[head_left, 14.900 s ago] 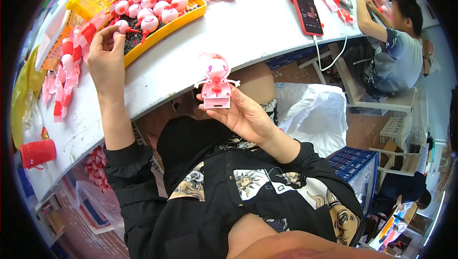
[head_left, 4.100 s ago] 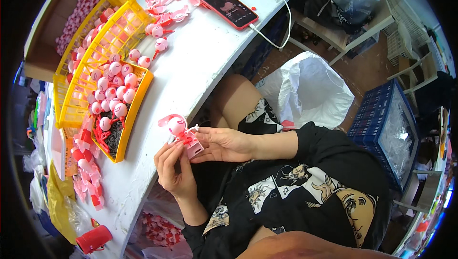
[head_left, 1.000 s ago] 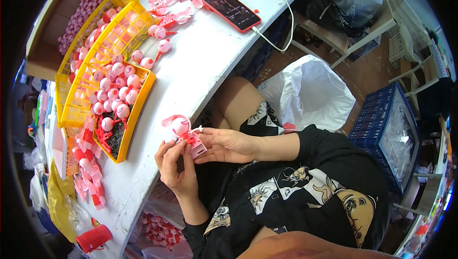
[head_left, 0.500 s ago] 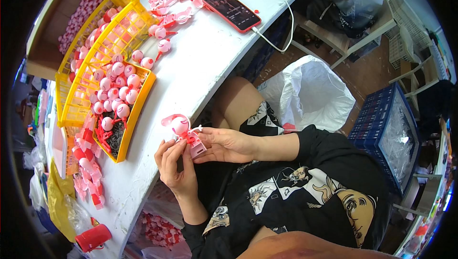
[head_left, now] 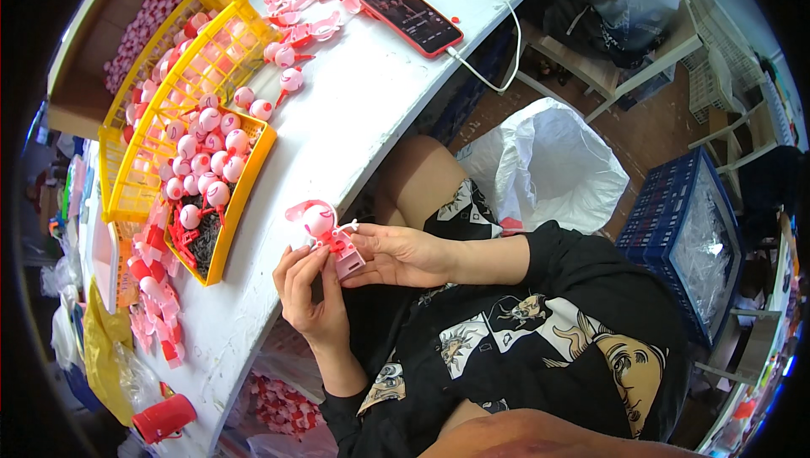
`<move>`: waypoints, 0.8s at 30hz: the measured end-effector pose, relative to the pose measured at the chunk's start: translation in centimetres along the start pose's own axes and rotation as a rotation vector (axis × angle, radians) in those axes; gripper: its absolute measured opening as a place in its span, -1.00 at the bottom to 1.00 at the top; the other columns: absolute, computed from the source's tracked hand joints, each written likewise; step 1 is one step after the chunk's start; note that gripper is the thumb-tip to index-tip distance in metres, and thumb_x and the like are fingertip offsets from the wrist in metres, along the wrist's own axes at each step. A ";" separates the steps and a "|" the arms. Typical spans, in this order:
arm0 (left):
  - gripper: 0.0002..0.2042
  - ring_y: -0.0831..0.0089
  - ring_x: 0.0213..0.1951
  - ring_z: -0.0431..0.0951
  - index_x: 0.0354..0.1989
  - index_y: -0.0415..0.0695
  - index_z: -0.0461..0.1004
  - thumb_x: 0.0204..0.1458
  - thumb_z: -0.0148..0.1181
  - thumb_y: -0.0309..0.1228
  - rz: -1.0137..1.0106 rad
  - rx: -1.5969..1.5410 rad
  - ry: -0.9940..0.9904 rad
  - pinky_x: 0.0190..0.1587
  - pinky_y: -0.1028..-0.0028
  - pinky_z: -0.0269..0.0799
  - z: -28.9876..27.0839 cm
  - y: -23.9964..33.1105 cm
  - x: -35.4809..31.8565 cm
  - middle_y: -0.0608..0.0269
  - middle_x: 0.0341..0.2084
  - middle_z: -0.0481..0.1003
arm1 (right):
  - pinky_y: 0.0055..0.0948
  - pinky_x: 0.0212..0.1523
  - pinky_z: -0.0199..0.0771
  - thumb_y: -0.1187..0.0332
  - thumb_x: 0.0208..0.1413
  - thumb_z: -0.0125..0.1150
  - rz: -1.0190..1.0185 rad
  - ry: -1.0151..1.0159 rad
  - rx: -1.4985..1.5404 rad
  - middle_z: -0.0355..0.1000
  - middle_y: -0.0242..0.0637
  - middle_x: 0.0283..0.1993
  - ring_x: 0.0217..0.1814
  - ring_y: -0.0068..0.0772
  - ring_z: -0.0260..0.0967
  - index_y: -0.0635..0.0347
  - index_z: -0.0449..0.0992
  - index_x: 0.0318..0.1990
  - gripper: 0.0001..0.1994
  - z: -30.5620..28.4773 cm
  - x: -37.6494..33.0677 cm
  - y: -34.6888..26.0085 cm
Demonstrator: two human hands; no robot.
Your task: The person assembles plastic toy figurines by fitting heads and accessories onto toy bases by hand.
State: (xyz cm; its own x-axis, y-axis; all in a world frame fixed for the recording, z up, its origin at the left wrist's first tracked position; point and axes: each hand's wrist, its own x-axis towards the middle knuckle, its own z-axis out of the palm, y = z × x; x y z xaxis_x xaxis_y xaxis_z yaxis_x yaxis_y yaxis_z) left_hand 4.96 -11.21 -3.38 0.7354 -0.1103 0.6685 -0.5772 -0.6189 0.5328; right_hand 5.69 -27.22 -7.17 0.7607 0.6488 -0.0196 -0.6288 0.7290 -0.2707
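Observation:
Between my two hands, over my lap beside the table edge, is a small pink and red plastic toy figure (head_left: 321, 223) with a round head, a pale pink curved piece above it and a blocky pink base. My right hand (head_left: 396, 257) grips the toy's base and side from the right. Fingertips of my left hand (head_left: 309, 293) pinch its lower left side; they hide part of the red middle. Closest to my hands on the table stands a yellow tray (head_left: 245, 200) holding pink ball heads with red stems and a heap of small dark pieces.
A yellow lattice basket (head_left: 181, 65) of pink parts leans behind the tray. Loose pink parts (head_left: 295, 2) and a red-cased phone (head_left: 412, 19) on a white cable lie farther up the white table (head_left: 337, 103). A white sack (head_left: 548, 162) and blue crate (head_left: 675, 238) stand right. Another person sits beyond.

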 end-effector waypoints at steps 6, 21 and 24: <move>-0.81 0.24 -0.19 0.53 -0.32 -0.19 0.57 -0.14 0.31 -0.67 -0.099 -0.023 0.051 0.08 0.15 0.37 -0.3 0.1 -0.3 0.21 -0.40 0.56 | -0.26 0.15 0.43 0.23 0.30 -0.03 0.022 0.040 0.000 0.37 -0.31 0.07 0.11 -0.40 0.37 0.09 0.25 0.17 -0.66 -0.1 0.5 0.7; -0.81 0.32 -0.15 0.53 -0.32 -0.18 0.59 -0.16 0.33 -0.64 -0.074 -0.139 0.071 0.08 0.24 0.37 -1.3 -0.5 -0.7 0.26 -0.39 0.58 | -0.16 0.25 0.33 0.19 0.34 -0.12 0.010 0.042 -0.053 0.29 -0.13 0.18 0.19 -0.24 0.32 0.17 0.19 0.21 -0.61 0.4 -0.3 0.7; -0.80 0.29 -0.16 0.53 -0.33 -0.15 0.59 -0.18 0.34 -0.63 -0.004 -0.062 0.041 0.07 0.23 0.37 -1.2 -0.1 -0.2 0.26 -0.39 0.58 | -0.15 0.26 0.32 0.21 0.33 -0.10 0.005 0.029 -0.068 0.26 -0.15 0.20 0.22 -0.27 0.29 0.14 0.19 0.22 -0.62 0.5 -0.6 0.6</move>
State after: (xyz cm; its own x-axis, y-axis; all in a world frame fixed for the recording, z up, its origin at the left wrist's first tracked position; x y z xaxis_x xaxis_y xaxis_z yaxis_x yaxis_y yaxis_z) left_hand 4.42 -10.20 -2.90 0.7231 -0.0753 0.6866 -0.5964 -0.5696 0.5656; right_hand 4.78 -27.08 -6.81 0.7622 0.6454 -0.0490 -0.6213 0.7083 -0.3351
